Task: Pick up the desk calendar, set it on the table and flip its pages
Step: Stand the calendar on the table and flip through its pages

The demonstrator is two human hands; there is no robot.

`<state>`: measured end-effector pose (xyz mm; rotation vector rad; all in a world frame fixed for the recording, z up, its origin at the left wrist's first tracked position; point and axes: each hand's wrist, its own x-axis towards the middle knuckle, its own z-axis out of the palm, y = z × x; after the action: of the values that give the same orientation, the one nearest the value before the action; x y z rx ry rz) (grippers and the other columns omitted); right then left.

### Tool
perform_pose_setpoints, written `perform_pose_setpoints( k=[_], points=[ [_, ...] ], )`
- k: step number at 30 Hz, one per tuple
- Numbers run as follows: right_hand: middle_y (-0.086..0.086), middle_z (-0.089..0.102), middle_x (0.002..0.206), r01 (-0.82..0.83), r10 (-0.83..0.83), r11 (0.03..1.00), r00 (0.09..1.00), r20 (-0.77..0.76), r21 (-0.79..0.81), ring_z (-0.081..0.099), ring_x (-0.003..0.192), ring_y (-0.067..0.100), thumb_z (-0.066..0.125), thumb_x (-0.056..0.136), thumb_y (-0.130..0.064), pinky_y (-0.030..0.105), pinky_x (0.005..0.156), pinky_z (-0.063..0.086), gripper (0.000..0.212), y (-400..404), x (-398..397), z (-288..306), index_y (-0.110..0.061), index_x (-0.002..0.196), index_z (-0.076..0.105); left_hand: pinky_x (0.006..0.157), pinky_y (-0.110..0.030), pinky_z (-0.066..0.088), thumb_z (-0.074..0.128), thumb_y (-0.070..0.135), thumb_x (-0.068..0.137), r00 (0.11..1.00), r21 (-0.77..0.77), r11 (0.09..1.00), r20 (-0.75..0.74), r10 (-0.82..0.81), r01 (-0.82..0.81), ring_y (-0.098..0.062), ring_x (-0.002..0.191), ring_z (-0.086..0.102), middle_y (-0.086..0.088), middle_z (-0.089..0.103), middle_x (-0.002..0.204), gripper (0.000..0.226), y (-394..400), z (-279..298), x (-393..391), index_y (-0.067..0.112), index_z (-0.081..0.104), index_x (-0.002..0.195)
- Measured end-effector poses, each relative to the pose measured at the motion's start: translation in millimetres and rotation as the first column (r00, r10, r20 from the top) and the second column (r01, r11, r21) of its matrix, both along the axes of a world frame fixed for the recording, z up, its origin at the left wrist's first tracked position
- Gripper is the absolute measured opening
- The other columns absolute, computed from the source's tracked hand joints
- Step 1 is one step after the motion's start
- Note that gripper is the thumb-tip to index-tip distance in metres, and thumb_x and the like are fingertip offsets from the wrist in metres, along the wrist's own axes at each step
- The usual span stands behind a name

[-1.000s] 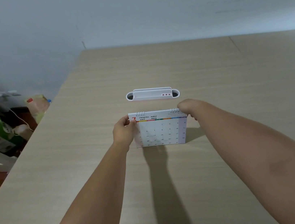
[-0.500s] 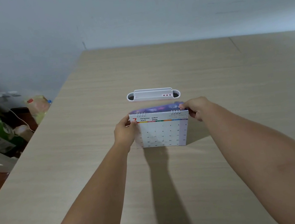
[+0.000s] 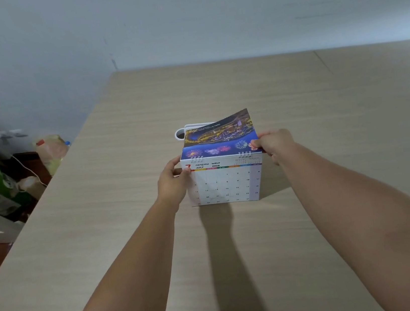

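Glossy page (image 3: 219, 134) in right hand (image 3: 274, 144) grip

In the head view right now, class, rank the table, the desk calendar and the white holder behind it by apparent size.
1. table
2. desk calendar
3. white holder, mostly hidden behind the calendar's lifted page and farther away, so its true size is unsure.

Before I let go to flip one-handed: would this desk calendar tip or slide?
Probably. The desk calendar looks light, standing on a narrow base, and the left hand steadies it. The lifted page, pinched by the right hand, bends, so it's floppy.
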<state>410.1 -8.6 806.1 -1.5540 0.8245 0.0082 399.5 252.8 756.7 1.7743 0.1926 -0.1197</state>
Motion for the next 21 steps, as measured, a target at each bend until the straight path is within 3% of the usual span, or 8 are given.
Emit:
perform_pose_setpoints(
  k=[2,6,9,13,15,16,18,21],
  points=[
    [0.009,0.073,0.087,-0.019,0.021,0.997,0.999,0.032,-0.070,0.072,0.079,0.023,0.081,0.070,-0.009,0.036,0.070,0.061,0.022,-1,-1,-3,-0.015,0.081,0.063,0.065,-0.024,0.045,0.059,0.024,0.088,1.000,-0.003,1.000,0.000,0.003,-0.003,-0.008,0.085,0.063,0.003,0.064,0.089,0.035,0,1,-1,0.038,0.058,0.120],
    [-0.001,0.070,0.089,-0.078,0.103,0.955,0.992,0.073,-0.285,0.070,0.080,0.016,0.079,0.072,-0.024,0.018,0.048,0.050,0.022,2,-8,-3,-0.025,0.087,0.063,0.067,-0.025,0.046,0.059,0.026,0.089,1.000,-0.018,1.000,0.006,0.013,-0.013,-0.008,0.085,0.063,0.002,0.063,0.089,0.035,0,-1,-3,0.041,0.056,0.120],
    [-0.002,0.069,0.087,-0.073,0.134,0.919,0.982,0.132,-0.388,0.069,0.076,0.013,0.077,0.073,-0.026,0.014,0.042,0.043,0.017,6,-10,-2,-0.027,0.087,0.066,0.070,-0.027,0.047,0.059,0.027,0.089,1.000,-0.011,1.000,-0.005,0.017,-0.017,-0.008,0.089,0.062,0.001,0.064,0.091,0.036,1,-2,-2,0.044,0.054,0.121],
    [-0.002,0.073,0.072,-0.113,0.144,0.984,0.962,0.232,-0.141,0.068,0.061,0.008,0.073,0.075,-0.016,0.023,0.055,0.053,0.010,8,-11,1,-0.022,0.081,0.068,0.066,-0.023,0.044,0.061,0.027,0.087,0.999,-0.009,0.999,-0.008,0.032,-0.032,-0.008,0.085,0.061,0.003,0.061,0.091,0.040,2,-4,-1,0.038,0.051,0.124],
    [-0.009,0.072,0.060,-0.206,0.187,0.978,0.936,0.297,0.034,0.064,0.050,0.001,0.070,0.078,-0.007,0.016,0.048,0.050,0.014,5,-16,6,-0.019,0.084,0.068,0.070,-0.026,0.047,0.062,0.026,0.087,0.999,-0.015,0.999,-0.015,0.041,-0.041,-0.012,0.085,0.061,0.002,0.059,0.093,0.043,3,-5,-1,0.031,0.049,0.127],
    [-0.014,0.071,0.060,-0.247,0.213,0.966,0.928,0.305,0.078,0.064,0.053,-0.002,0.069,0.079,-0.004,0.014,0.049,0.049,0.016,2,-19,7,-0.020,0.083,0.067,0.075,-0.030,0.049,0.063,0.024,0.087,0.999,-0.023,0.999,-0.025,0.042,-0.043,-0.014,0.087,0.061,0.001,0.057,0.094,0.044,4,-5,-1,0.028,0.048,0.128],
    [-0.015,0.070,0.073,-0.289,0.253,0.951,0.932,0.258,0.112,0.060,0.076,0.002,0.067,0.079,-0.005,0.025,0.071,0.043,0.017,-5,-27,5,-0.022,0.080,0.066,0.080,-0.034,0.050,0.062,0.018,0.087,0.997,-0.084,0.995,-0.066,0.044,-0.049,-0.017,0.089,0.060,-0.001,0.058,0.093,0.045,6,-3,-1,0.023,0.046,0.129],
    [-0.007,0.063,0.093,-0.370,0.355,0.926,0.921,0.159,0.077,0.045,0.096,0.015,0.059,0.085,-0.010,0.038,0.082,0.026,0.019,-17,-40,-5,-0.025,0.075,0.066,0.071,-0.029,0.048,0.059,0.013,0.083,0.983,-0.304,0.950,-0.182,0.011,-0.067,-0.015,0.080,0.063,0.002,0.069,0.088,0.040,12,5,-1,0.027,0.053,0.120]
  ],
)
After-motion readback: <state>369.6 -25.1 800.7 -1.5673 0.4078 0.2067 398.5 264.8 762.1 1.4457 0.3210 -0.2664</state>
